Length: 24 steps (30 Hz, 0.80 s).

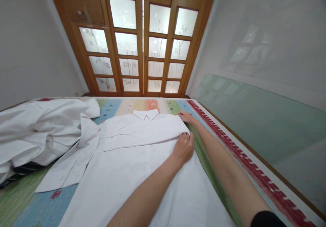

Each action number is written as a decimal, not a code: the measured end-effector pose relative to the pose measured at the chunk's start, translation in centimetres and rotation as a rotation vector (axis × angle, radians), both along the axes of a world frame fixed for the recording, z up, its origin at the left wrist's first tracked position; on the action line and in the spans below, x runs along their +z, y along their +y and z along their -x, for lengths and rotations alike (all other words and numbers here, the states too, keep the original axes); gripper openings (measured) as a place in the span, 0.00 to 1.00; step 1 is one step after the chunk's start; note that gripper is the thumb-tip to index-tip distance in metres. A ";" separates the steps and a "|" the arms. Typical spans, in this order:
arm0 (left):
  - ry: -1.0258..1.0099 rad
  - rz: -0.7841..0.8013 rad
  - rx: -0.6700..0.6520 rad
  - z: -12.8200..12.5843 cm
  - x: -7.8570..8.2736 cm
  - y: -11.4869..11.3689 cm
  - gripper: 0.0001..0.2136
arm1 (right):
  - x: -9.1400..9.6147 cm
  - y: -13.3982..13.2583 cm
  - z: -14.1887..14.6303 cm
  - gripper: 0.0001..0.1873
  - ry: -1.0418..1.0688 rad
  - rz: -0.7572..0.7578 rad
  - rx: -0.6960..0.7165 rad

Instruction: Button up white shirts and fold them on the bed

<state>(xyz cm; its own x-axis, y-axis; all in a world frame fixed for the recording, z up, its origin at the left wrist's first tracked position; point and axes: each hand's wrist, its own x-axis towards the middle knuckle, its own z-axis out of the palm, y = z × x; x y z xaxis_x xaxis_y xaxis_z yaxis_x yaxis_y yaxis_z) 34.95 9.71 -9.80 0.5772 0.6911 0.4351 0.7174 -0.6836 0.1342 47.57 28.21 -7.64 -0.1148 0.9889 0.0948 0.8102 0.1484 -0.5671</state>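
A white collared shirt (114, 183) lies spread front side up, its collar (146, 115) at the far end. One sleeve (142, 137) is folded flat across the chest; the other sleeve (68, 166) sticks out to the left. My left hand (183, 148) is closed on the folded sleeve's lower edge near the shirt's right side. Just beyond it, my right hand (186, 116) pinches the shirt at the right shoulder edge. The fingertips of both hands are partly hidden.
A heap of white clothing (38, 128) lies at the left, with a dark striped piece (28, 169) under it. The cloth beneath (257, 166) is striped in several colours. Wooden glazed doors (142, 43) stand beyond; a pale green glass panel (254, 108) leans at the right wall.
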 end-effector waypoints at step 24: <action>-0.008 0.168 0.044 0.1 0.3 -0.9 0.19 | 1.9 -4.5 -1.1 0.08 0.238 0.188 -0.064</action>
<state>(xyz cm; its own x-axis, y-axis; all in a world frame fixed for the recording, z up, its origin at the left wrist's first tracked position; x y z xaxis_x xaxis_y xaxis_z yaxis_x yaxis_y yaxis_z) 34.81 8.85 -9.49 0.5417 0.7788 0.3164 0.7443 -0.6193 0.2499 48.72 23.75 -5.72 -0.0480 0.9961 -0.0742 0.6552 -0.0247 -0.7550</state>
